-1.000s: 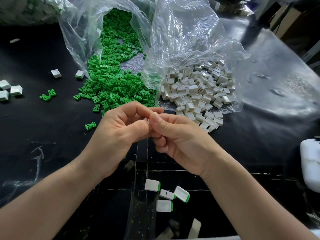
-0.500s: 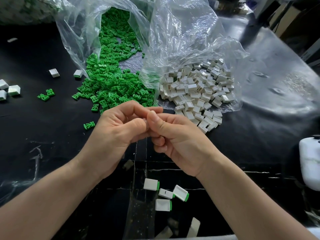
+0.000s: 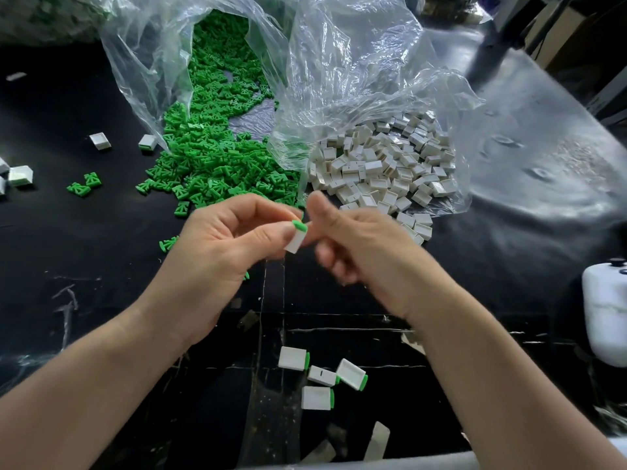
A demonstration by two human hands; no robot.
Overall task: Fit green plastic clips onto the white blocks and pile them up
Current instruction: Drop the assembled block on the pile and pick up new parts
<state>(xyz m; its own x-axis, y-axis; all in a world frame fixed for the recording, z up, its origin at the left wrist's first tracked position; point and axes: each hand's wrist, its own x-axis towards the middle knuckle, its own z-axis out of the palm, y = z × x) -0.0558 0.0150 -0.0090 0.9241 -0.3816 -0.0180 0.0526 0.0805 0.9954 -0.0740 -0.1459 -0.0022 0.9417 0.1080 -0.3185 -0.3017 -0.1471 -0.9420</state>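
1. Landmark: the clip heap [image 3: 217, 157], a pile of green clips that spilled from a clear bag [image 3: 146, 62] onto the black surface [image 3: 68, 249].
2. Left hand [image 3: 220, 252], on the near side of the clip heap: thumb and fingers pinched one white block [image 3: 293, 241]. The block was off the surface and tilted, with a green clip [image 3: 298, 226] seated in its upper end.
3. Right hand [image 3: 359, 252], near-right of the clip heap and just beside the held block: motion-blurred, thumb raised, fingers curled. Could not tell whether it touched or gripped anything.
4. Block heap [image 3: 383, 164]: just right of the clip heap, lying in a second bag [image 3: 356, 62].
5. Finished blocks [image 3: 292, 358]: four, green ends showing, close together, well to the near side of the clip heap.
6. Left of the clip heap: two loose blocks [image 3: 100, 141] and a clip pair [image 3: 83, 184].
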